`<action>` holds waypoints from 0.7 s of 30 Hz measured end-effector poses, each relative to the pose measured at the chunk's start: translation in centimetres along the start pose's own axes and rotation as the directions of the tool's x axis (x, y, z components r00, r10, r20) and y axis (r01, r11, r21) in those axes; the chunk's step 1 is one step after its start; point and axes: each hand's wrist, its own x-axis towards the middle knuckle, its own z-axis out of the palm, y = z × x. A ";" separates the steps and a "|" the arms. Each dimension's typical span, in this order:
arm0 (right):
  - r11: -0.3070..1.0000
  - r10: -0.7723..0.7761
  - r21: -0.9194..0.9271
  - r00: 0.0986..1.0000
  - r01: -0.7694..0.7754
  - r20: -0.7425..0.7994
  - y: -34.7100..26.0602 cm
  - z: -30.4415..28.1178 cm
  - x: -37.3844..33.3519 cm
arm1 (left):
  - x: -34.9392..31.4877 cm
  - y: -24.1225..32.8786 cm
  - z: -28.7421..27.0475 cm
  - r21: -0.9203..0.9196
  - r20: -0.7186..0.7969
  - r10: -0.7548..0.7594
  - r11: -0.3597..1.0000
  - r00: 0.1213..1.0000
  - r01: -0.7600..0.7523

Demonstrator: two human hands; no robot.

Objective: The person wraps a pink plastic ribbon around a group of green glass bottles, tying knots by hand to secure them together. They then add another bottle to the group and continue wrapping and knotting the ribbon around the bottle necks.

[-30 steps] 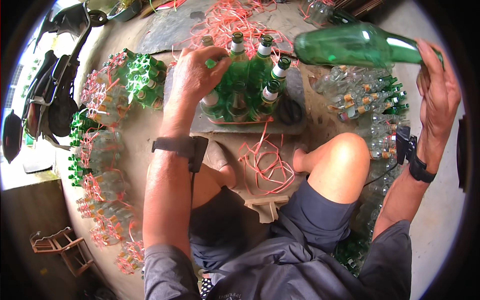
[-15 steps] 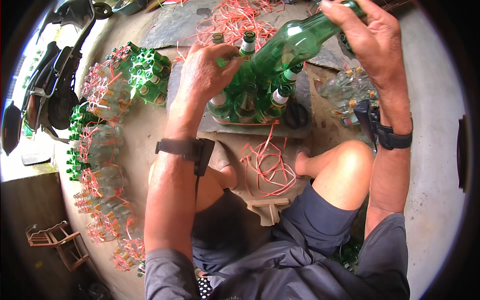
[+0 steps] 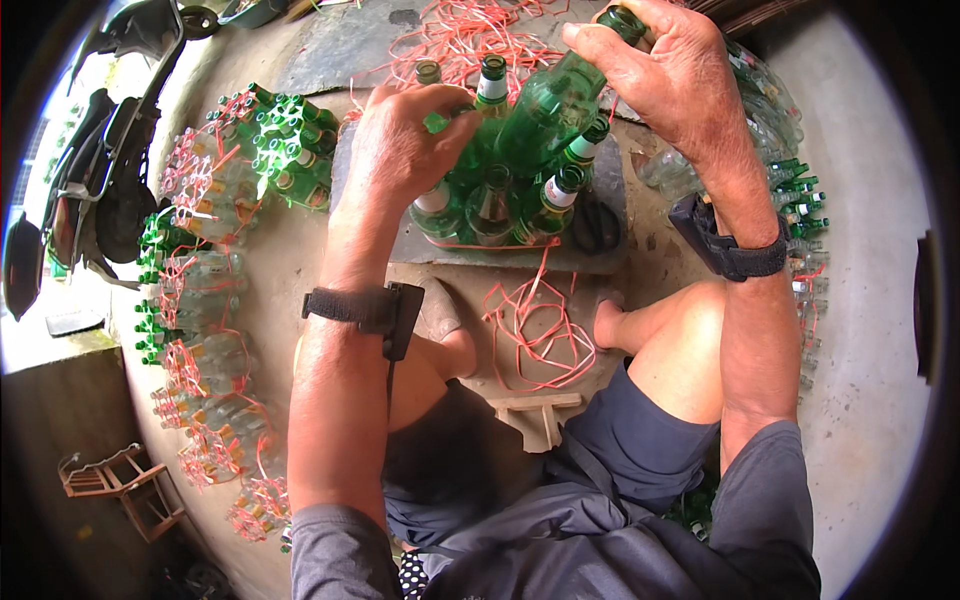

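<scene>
In my right hand (image 3: 665,75) is a green glass bottle (image 3: 550,120), gripped by its neck and tilted with its base down among the standing bottles. My left hand (image 3: 415,135) is closed at the left side of the group, with green glass showing between thumb and fingers; it appears to be round a bottle's neck. Several green bottles (image 3: 494,215) stand close together, some with white neck labels. Red plastic strap (image 3: 480,243) runs round their lower part. They stand on a dark slab (image 3: 400,250), and black-handled scissors (image 3: 597,228) lie at its right side.
Loose red strap (image 3: 540,340) lies between my feet, and a bigger tangle (image 3: 470,40) lies beyond the slab. Tied bundles of clear bottles (image 3: 215,350) and green bottles (image 3: 295,150) line the left. More bottles (image 3: 800,210) stand at right. A motorcycle (image 3: 120,150) is far left.
My right hand has moved left and slightly down, bringing its bottle more upright and lower into the group. My left hand has stayed nearly in place.
</scene>
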 end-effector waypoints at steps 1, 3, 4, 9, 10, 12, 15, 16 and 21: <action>0.999 0.025 -0.028 1.000 -0.025 0.008 0.0 0.0 0.1 | 0.0 0.0 0.0 -0.010 0.008 -0.006 1.000 1.000 0.007; 0.997 0.052 -0.059 0.999 -0.051 0.013 0.2 -0.2 0.2 | 0.1 0.2 -0.1 -0.021 0.017 -0.011 1.000 1.000 0.011; 0.998 0.051 -0.049 0.998 -0.050 0.021 0.4 -0.1 0.1 | 0.0 0.3 -0.2 -0.016 0.017 -0.018 1.000 1.000 0.018; 1.000 0.013 -0.026 0.999 -0.013 0.029 1.5 0.1 -0.4 | 0.0 0.1 0.0 -0.019 0.015 -0.021 1.000 1.000 0.021; 0.997 -0.042 -0.058 0.999 0.041 -0.025 0.9 0.6 -0.8 | 0.0 0.1 0.1 -0.038 0.013 -0.018 0.999 1.000 0.019; 0.991 -0.099 -0.094 0.992 0.092 -0.079 0.9 0.4 -1.0 | 0.0 0.0 0.1 -0.058 0.011 -0.015 0.998 1.000 0.016; 0.999 0.027 -0.048 0.998 -0.024 0.050 1.7 -0.4 -1.0 | -0.2 0.1 -0.1 -0.058 0.014 -0.033 0.998 0.999 0.034; 0.998 0.058 -0.029 0.997 -0.057 0.050 1.8 -0.2 -1.1 | -0.2 0.1 -0.1 -0.047 0.009 -0.029 0.998 1.000 0.029; 0.991 -0.113 0.069 0.993 0.112 0.020 4.1 0.4 -1.2 | -0.1 0.4 -0.1 -0.048 0.028 -0.054 0.997 0.998 0.055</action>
